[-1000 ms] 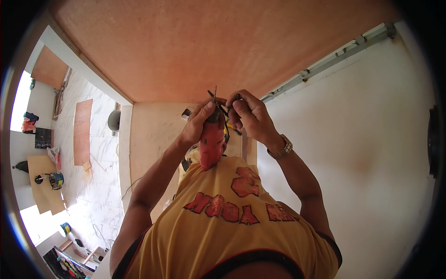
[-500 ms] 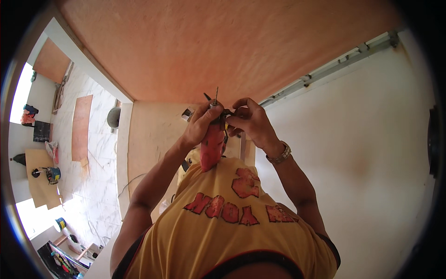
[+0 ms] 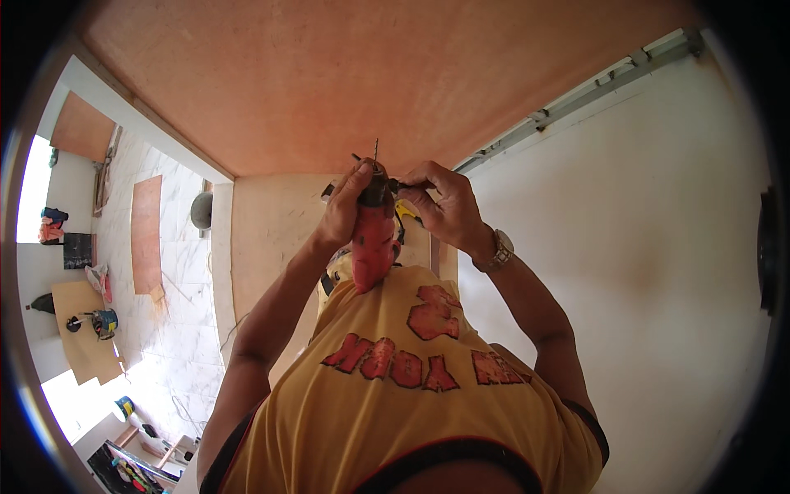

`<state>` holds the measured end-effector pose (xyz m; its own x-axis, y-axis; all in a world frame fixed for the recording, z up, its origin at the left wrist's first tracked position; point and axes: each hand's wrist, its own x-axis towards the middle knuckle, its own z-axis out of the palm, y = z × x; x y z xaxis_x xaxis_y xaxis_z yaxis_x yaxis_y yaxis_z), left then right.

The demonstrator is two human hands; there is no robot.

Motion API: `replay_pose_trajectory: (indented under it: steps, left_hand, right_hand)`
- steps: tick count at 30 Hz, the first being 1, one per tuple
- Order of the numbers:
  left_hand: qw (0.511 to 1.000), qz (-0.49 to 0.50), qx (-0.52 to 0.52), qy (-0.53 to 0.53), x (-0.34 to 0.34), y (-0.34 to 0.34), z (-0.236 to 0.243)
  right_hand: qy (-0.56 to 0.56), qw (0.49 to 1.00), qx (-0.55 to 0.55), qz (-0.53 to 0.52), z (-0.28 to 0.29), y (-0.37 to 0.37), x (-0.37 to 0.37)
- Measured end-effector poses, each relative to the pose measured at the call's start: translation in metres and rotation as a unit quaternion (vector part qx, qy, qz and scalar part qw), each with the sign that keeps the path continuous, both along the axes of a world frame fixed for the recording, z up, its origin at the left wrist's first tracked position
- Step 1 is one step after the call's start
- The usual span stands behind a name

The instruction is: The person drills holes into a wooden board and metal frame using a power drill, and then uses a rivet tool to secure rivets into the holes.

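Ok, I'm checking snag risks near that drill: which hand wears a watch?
The right hand, with a metal-banded watch at its wrist; the left hand, gripping the red drill, has a bare wrist.

The scene is lit from the left, where window openings (image 3: 34,185) are burned out to plain white. Glare is spread over the marble floor (image 3: 177,337), whose lower part is nearly washed out. The white wall (image 3: 625,329) is softly lit, while the reddish panel (image 3: 370,82) is left dimmer. The red drill (image 3: 374,243) is rendered fairly clearly, but detail at its dark front is lost. Straight edges are bowed toward the blackened, blue-fringed rim.
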<state>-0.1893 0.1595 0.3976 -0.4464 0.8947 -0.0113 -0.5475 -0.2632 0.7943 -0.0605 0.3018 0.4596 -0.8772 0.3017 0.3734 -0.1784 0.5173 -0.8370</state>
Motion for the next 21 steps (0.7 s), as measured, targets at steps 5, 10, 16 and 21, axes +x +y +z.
replay_pose_trajectory:
  steps: [5, 10, 16, 21]
  left_hand:
    - [0.999, -0.017, -0.003, 0.027, -0.004, 0.004, 0.0]
    - [1.0, -0.019, -0.012, -0.011, -0.007, 0.005, -0.001]
    - [0.993, -0.031, -0.037, 0.103, -0.009, 0.005, 0.001]
    - [0.992, -0.056, -0.068, 0.087, -0.005, 0.008, 0.018]
  right_hand:
    - [0.034, 0.998, 0.056, 0.023, 0.0, 0.004, -0.01]
    - [0.062, 0.984, 0.148, 0.073, -0.003, 0.012, -0.019]
    - [-0.027, 0.926, 0.293, 0.236, 0.028, 0.036, -0.025]
    - [-0.113, 0.934, 0.228, 0.252, 0.02, 0.033, -0.019]
